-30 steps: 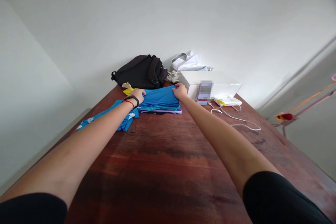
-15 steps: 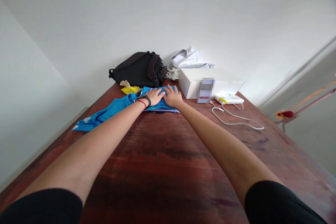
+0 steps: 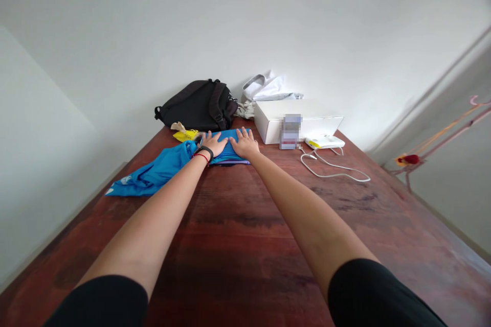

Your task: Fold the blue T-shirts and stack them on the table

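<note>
Both arms reach to the far part of the table, where a folded blue garment (image 3: 227, 135) lies in a flat bundle. My left hand (image 3: 214, 144) rests palm down on its left part, fingers spread, with a dark band and a red cord at the wrist. Flat on the right part lies my right hand (image 3: 244, 144), its fingers also spread. A purple edge and a dark edge of cloth (image 3: 232, 162) show under the bundle. To the left, more blue fabric (image 3: 157, 167) spreads loosely and crumpled; whether it joins the bundle is hidden by my left hand.
Behind the bundle a black backpack (image 3: 190, 107) leans by the wall, with a yellow packet (image 3: 185, 136) in front. A white box (image 3: 264, 121), a blurred upright item (image 3: 290, 133), a white device (image 3: 326, 142) and its cable (image 3: 337, 176) stand right. White bags (image 3: 268, 87) lie behind.
My hands have moved slightly apart on the blue bundle, baring more of its middle. The whole view has shifted a little, so the things appear further left.
</note>
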`<state>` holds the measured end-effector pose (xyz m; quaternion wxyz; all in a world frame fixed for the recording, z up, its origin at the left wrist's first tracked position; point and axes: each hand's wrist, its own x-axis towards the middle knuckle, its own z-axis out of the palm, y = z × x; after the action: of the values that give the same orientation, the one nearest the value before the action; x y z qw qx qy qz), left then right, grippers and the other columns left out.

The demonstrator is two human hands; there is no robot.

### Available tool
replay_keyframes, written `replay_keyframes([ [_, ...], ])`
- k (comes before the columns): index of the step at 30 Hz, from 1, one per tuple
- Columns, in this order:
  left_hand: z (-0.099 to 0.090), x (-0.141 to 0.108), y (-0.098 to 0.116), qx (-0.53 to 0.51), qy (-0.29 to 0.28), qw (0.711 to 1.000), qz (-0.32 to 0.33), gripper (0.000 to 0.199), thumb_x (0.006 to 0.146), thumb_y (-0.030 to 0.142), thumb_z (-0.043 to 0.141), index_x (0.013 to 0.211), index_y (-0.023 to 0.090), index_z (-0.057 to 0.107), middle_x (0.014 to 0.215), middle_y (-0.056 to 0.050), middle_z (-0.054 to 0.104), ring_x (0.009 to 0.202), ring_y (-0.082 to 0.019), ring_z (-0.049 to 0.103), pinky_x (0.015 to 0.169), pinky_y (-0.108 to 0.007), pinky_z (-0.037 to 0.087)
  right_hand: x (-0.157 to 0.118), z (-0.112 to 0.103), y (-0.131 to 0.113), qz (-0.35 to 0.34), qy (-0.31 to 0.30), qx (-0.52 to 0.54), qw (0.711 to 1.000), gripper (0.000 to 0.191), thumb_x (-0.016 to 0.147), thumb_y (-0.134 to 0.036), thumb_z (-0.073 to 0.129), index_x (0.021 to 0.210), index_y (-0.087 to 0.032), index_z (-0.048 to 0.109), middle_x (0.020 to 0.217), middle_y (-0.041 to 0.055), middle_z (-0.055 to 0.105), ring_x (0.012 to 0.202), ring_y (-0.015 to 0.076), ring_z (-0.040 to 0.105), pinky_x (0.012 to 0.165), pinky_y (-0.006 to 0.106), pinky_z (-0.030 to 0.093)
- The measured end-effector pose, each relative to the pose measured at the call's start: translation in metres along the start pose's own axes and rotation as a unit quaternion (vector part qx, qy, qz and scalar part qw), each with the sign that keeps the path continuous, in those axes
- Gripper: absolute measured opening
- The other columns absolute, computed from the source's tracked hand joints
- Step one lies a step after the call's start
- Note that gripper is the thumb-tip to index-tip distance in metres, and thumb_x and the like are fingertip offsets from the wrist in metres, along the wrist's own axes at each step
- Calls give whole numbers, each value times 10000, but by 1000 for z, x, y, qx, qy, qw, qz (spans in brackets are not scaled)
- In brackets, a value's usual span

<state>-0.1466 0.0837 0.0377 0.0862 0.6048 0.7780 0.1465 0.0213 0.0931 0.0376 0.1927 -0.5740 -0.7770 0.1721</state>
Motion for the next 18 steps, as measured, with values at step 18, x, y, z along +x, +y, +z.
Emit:
replay_keyframes([
  [18,-46,-135,-23,4,165,960,227,472,999,405,388,1393,205,554,1624,-48,332,1524,-223,204,1236,-345,219,-209,-19,34,-94,-30,-1,995,738,967,-608,420,1599,-261,260,1691,29,-47,1530,419,-75,1179,690,68],
])
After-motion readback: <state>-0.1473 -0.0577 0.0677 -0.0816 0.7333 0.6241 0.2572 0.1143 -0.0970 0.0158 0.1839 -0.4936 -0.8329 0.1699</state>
